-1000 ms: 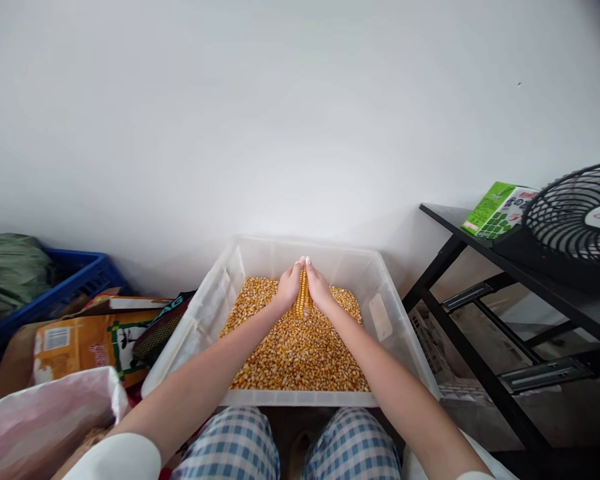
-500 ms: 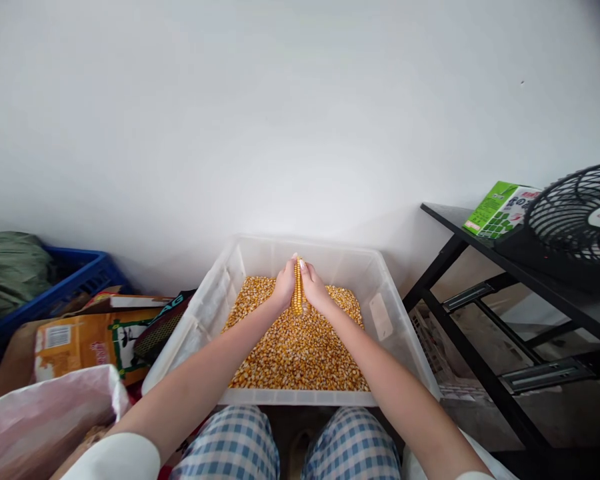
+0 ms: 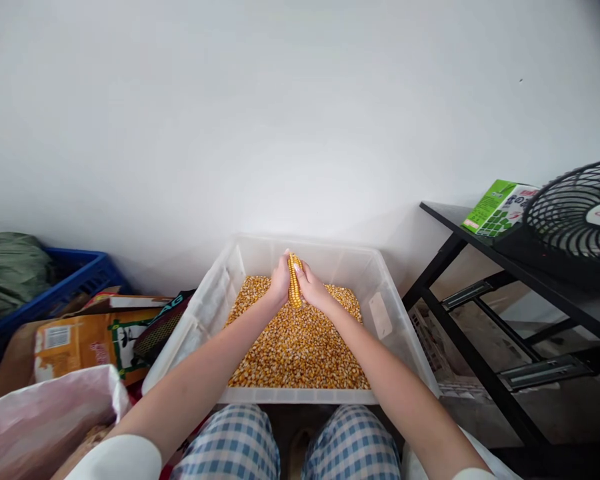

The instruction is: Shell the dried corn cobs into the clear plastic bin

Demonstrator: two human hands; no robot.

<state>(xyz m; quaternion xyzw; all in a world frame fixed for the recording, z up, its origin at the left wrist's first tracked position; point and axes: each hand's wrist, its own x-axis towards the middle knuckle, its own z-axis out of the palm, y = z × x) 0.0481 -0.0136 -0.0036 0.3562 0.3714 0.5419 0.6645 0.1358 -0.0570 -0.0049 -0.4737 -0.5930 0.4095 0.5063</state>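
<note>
A yellow corn cob [image 3: 295, 280] with kernels on it is held upright between both hands. My left hand [image 3: 281, 279] is closed around its left side. On the other side my right hand [image 3: 313, 288] grips it, with the thumb near the cob's upper part. Beneath the hands lies a thick bed of loose corn kernels [image 3: 300, 353], yellow and whitish. They fill the lower part of a translucent plastic bin [image 3: 300, 397]. The palms and the far side of the cob are hidden.
To the right, a black stand [image 3: 480, 243] carries a fan [image 3: 575, 213] and a green-and-white box [image 3: 495, 207]. On the left are a blue crate [image 3: 87, 267], an orange package [image 3: 75, 347] and a whitish sack [image 3: 55, 413]. A white wall [image 3: 300, 120] rises behind the bin.
The cob and both hands have shifted slightly left and up. The cob now leans a little and shows more of its kernelled face. Both hands still hold it.
</note>
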